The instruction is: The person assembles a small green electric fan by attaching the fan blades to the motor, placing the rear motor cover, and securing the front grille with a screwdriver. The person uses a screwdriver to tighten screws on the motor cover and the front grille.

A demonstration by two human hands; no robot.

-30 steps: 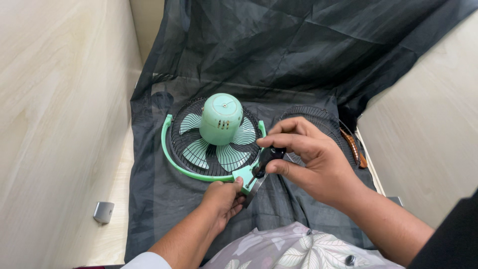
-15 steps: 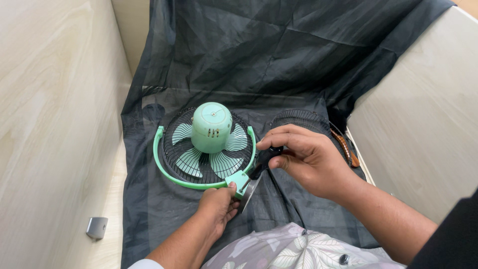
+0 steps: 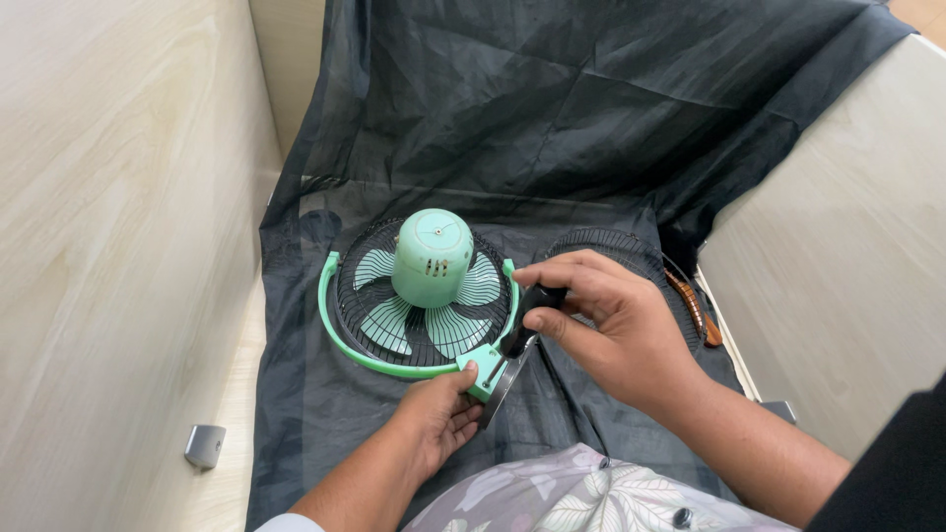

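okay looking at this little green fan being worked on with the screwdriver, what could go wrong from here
The screwdriver in the right hand meets the fan's bracket at a slant, so its tip might slip out and jab the left hand, which steadies the bracket just below. The green fan lies face down on loose black cloth, so it could slide under pressure.

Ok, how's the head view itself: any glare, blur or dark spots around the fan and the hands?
Head view: even, soft daylight, no glare; the green fan, left hand and right hand are sharp; the black-handled tool blends into the dark cloth, so its outline is hard to read; wide-angle stretch at the edges.
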